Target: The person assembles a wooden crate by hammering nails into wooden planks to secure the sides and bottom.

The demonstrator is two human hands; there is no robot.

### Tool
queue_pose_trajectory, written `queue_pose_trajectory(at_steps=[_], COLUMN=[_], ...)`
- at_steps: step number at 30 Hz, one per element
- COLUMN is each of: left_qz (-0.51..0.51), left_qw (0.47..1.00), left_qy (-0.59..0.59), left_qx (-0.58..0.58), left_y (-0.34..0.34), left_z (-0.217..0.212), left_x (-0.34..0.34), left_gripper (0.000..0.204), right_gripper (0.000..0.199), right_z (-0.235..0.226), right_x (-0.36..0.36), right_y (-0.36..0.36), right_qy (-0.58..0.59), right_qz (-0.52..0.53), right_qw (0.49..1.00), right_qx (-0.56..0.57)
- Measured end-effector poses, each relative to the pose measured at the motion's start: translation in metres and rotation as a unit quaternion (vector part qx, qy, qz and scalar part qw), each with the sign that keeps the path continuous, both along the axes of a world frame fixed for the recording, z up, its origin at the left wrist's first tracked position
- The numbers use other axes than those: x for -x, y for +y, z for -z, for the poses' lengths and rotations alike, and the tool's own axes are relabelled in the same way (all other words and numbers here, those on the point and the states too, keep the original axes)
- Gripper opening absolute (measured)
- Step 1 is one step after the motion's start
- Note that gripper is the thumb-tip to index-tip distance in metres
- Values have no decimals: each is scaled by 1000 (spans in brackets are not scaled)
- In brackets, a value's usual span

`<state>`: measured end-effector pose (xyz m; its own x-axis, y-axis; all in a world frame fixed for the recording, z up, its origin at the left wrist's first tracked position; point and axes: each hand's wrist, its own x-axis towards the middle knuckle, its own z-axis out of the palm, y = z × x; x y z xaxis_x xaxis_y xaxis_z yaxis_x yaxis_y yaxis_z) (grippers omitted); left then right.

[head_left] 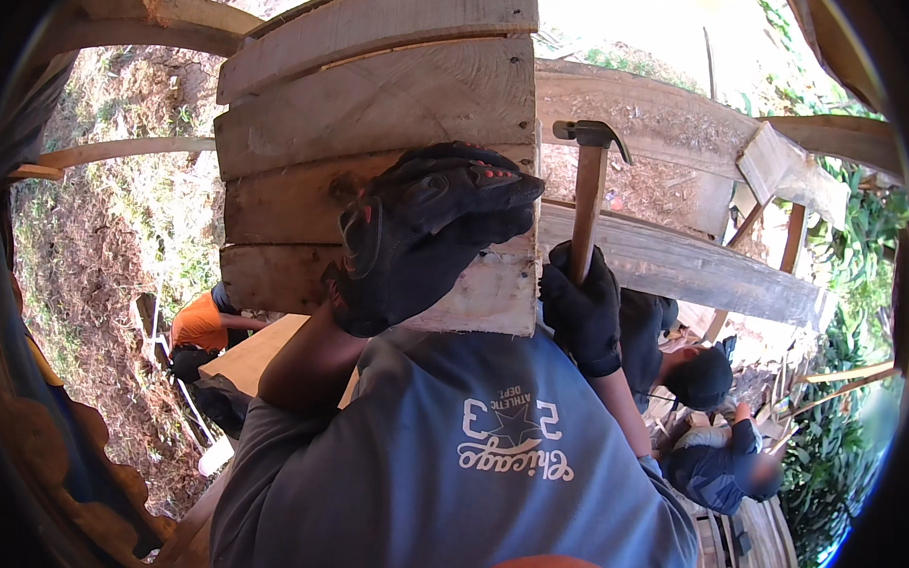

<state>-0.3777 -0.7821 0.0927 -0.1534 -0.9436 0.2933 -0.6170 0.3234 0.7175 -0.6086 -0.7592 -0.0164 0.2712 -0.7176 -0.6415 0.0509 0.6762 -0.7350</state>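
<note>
The gloved right hand (584, 307) grasps a hammer (590, 184), its head up and clear of the slatted wooden panel's (381, 91) right edge, beside a rough plank (666, 116). The gloved left hand (431, 233) covers part of the panel, fingertips (523, 191) near that edge; whether they pinch anything, I cannot tell.

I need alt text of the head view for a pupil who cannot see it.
A person's gloved right hand grips a hammer beside a slatted wooden panel; the gloved left hand is over it, with other people nearby.
</note>
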Motion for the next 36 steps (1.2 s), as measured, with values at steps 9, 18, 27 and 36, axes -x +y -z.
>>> queue_pose_trajectory(at_steps=[9, 18, 27, 36], left_qz=[10, 18, 70, 3], left_qw=[975, 937, 779, 969], left_qy=[212, 337, 599, 229], left_qx=[-65, -88, -171, -93], left_y=[6, 9, 13, 8], left_z=[11, 17, 26, 20], left_x=[1, 3, 5, 6], left_gripper=[32, 31, 31, 26], right_gripper=[21, 22, 22, 23], right_z=[-8, -4, -4, -15], right_x=[-3, 1, 2, 5], right_y=[4, 10, 12, 14], right_qy=[-5, 25, 33, 35], right_qz=[8, -10, -12, -12], right_qw=[1000, 999, 998, 998], right_qx=[-5, 38, 55, 47])
